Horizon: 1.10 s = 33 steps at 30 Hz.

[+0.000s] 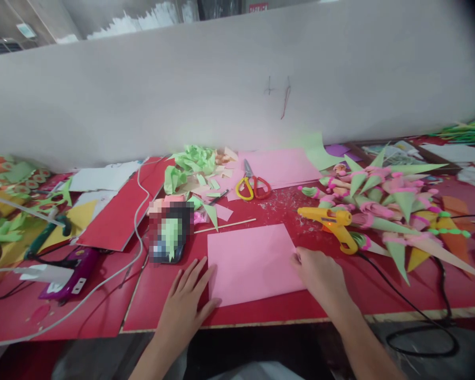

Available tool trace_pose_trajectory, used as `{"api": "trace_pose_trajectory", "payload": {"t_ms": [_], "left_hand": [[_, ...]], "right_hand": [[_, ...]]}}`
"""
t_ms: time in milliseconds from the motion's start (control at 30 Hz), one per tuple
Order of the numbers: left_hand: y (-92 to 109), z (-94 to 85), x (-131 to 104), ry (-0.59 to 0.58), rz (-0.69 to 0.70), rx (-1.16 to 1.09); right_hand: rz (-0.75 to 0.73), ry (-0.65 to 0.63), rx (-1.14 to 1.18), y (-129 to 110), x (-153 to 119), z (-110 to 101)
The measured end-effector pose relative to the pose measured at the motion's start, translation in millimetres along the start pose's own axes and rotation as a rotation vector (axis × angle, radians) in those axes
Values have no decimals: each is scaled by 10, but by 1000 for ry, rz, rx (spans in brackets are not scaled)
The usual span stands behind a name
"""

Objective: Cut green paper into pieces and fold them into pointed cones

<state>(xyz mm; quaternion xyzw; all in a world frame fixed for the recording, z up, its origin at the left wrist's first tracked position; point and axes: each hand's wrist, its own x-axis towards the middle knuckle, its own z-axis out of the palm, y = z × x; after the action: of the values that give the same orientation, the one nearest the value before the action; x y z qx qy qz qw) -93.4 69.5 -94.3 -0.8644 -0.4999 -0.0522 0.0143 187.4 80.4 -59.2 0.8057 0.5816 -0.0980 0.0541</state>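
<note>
A pink sheet of paper (253, 266) lies flat on the red table in front of me. My left hand (188, 293) rests palm down at its left edge, fingers spread, with the thumb and fingertips at the paper's border. At the right edge, my right hand (320, 272) has its fingers curled in and pinches the paper's side; the fingertips are partly hidden. Just beyond the sheet lies a thin wooden stick (231, 226). To the right of the sheet, a yellow glue gun (328, 217) lies on the table, its black cord trailing off the front edge.
Scissors (252, 182) lie behind the pink sheet, near crumpled green paper (192, 161). Pink and green paper cones (383, 195) are heaped at the right. A phone (174, 232) sits at the left, past it a purple power strip (73, 274) with cables. A white partition (221, 95) stands behind.
</note>
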Motion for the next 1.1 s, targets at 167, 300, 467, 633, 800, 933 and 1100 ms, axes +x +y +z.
{"api": "trace_pose_trajectory", "payload": {"t_ms": [167, 300, 467, 633, 800, 933, 1100], "left_hand": [[23, -27, -10, 17, -22, -23], [76, -50, 7, 7, -37, -45], [210, -46, 53, 72, -155, -111], [376, -69, 53, 117, -383, -269], [434, -118, 58, 2, -481, -263], [432, -134, 105, -36, -437, -140], [460, -143, 148, -80, -393, 9]], "right_hand": [[-9, 5, -7, -9, -14, -16], [-12, -3, -15, -22, -20, -34], [-22, -4, -37, -22, -23, -33], [-29, 11, -53, -14, -21, -12], [-18, -1, -55, -31, -17, -30], [-8, -14, -41, -34, -15, -44], [1, -22, -16, -13, -11, -37]]}}
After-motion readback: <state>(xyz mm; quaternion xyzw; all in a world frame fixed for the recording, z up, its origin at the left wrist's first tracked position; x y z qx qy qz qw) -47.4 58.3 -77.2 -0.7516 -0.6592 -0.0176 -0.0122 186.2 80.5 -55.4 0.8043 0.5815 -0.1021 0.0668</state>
